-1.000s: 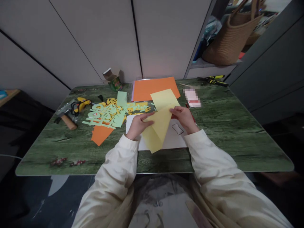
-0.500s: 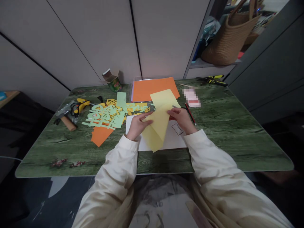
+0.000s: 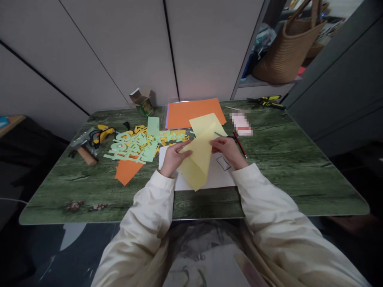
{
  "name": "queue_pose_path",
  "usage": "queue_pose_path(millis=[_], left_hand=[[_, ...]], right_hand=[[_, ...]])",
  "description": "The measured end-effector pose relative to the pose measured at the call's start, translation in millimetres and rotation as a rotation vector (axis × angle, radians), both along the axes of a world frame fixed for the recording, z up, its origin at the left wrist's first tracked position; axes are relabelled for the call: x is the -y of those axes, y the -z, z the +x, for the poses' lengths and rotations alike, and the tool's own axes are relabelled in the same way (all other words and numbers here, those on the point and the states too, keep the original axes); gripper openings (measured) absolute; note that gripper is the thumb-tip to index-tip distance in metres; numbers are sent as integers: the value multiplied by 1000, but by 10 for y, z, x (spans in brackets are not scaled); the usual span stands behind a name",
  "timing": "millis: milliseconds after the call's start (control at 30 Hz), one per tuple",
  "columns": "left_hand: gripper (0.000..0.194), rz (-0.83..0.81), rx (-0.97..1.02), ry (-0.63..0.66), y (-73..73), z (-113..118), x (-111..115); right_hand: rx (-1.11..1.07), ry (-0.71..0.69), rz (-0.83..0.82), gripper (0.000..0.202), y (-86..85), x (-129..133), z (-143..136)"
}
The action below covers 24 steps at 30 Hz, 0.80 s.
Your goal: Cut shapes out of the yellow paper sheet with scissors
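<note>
Matt yellow paper; wood-grain table

Both arms in pale sleeves reach forward, the left hand and right hand raised close together, fingers pinched shut, thumbs pointing inward.

You hold a pale yellow sheet; beneath it lies white paper; the table is green wood-grain; behind, an orange sheet; your sleeves are cream.
</note>
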State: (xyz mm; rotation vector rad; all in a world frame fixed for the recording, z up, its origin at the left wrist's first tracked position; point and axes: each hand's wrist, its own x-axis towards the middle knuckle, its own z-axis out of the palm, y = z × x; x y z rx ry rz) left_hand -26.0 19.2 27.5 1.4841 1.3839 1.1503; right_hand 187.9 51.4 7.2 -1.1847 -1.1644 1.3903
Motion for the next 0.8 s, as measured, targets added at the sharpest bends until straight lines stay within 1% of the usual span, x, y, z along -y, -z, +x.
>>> queue_pose_path(millis=[67, 133, 233, 300, 467, 667, 800], left_hand=[[38, -10, 2, -4, 0, 5, 3], [39, -26, 18, -9, 4, 7, 2], [39, -38, 46, -25, 14, 7, 0], [40, -32, 58, -31, 23, 8, -1], [41, -37, 112, -28, 54, 18, -8], [42, -44, 130, -37, 69, 8, -26], [43, -44, 137, -46, 64, 8, -25]], right_hand=[[27, 30, 32, 27, -1, -3, -10], [17, 21, 34, 26, -1, -2, -11], [-45, -79, -28, 28, 8, 6, -12], [-47, -115, -46, 29, 21, 10, -19], [17, -60, 4, 27, 40, 12, -36], [-45, -140, -68, 28, 16, 29, -39], [21, -90, -20, 27, 39, 20, -57]])
